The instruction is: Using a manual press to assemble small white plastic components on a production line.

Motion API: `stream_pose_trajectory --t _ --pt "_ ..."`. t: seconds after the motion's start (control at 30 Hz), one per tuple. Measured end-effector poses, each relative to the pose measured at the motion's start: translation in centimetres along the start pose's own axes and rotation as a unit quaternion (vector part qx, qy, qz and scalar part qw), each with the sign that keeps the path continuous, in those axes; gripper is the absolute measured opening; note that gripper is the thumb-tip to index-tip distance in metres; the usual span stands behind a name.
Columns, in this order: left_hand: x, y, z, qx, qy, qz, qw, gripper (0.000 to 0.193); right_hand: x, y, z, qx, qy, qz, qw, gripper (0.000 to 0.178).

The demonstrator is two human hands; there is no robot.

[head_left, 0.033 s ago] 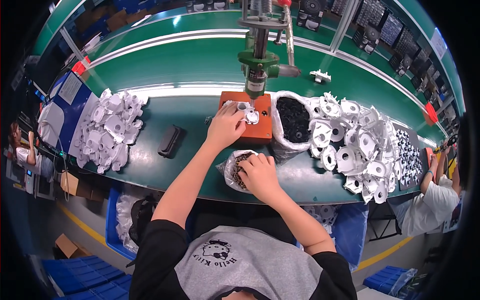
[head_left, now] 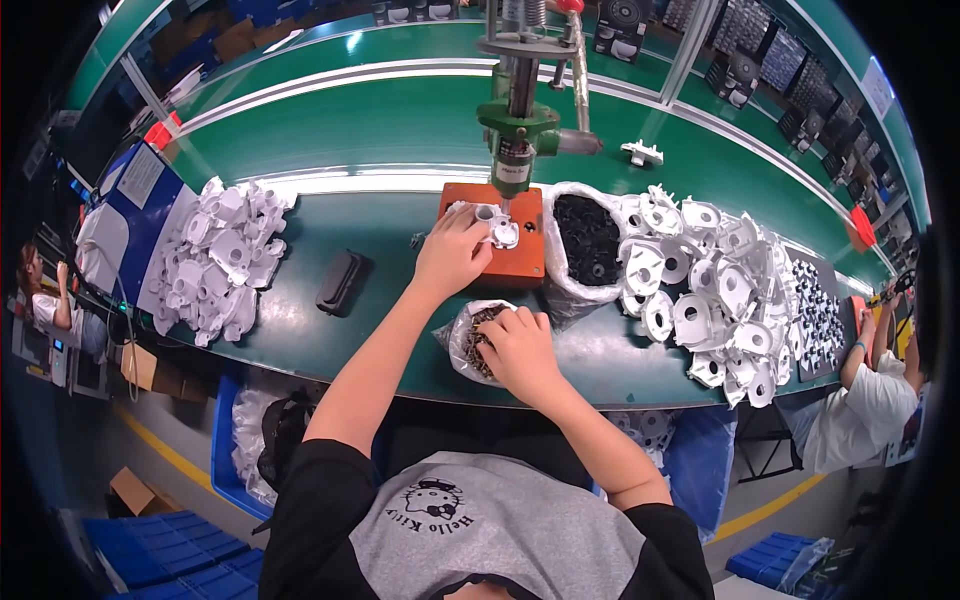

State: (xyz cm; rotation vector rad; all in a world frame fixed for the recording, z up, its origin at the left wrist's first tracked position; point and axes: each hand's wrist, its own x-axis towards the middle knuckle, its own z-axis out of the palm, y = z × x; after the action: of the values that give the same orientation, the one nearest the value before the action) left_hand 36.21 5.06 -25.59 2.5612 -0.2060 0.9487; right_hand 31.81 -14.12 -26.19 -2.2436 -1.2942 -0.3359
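Observation:
My left hand (head_left: 455, 252) is closed on a white plastic part (head_left: 505, 236) with round openings, holding it against an orange block (head_left: 517, 268). Directly above that part comes down the spindle of a green-bodied bench press (head_left: 514, 165). My right hand (head_left: 522, 352) dips into a small clear plastic bag (head_left: 461, 350) of small brass-coloured pieces that look like screws (head_left: 478, 338). Its fingers are bent and close together; what lies between their tips is hidden.
White plastic parts lie heaped at left (head_left: 225, 260) and right (head_left: 715, 290). A bag of black parts (head_left: 588, 240) stands right of the block. A black oblong object (head_left: 342, 281) lies to the left. One white part (head_left: 641, 153) sits farther back. Another person (head_left: 862, 400) works at far right.

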Motion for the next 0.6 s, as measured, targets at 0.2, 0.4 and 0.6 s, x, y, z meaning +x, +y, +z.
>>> stream_pose_trajectory --t 0.2,0.4,0.6 --pt "0.0 -0.3 0.3 -0.001 0.007 0.001 1.000 0.016 0.5 0.6 -1.7 0.106 -0.049 0.024 0.993 0.023" --pt "0.1 -0.2 0.1 -0.007 0.008 0.005 1.000 0.015 0.9 7.6 -3.1 0.142 0.179 0.123 0.966 0.017" --pt "0.1 0.0 -0.1 -0.008 -0.001 -0.005 1.000 0.013 -0.2 14.9 -3.1 -0.170 0.059 0.229 0.957 0.023"
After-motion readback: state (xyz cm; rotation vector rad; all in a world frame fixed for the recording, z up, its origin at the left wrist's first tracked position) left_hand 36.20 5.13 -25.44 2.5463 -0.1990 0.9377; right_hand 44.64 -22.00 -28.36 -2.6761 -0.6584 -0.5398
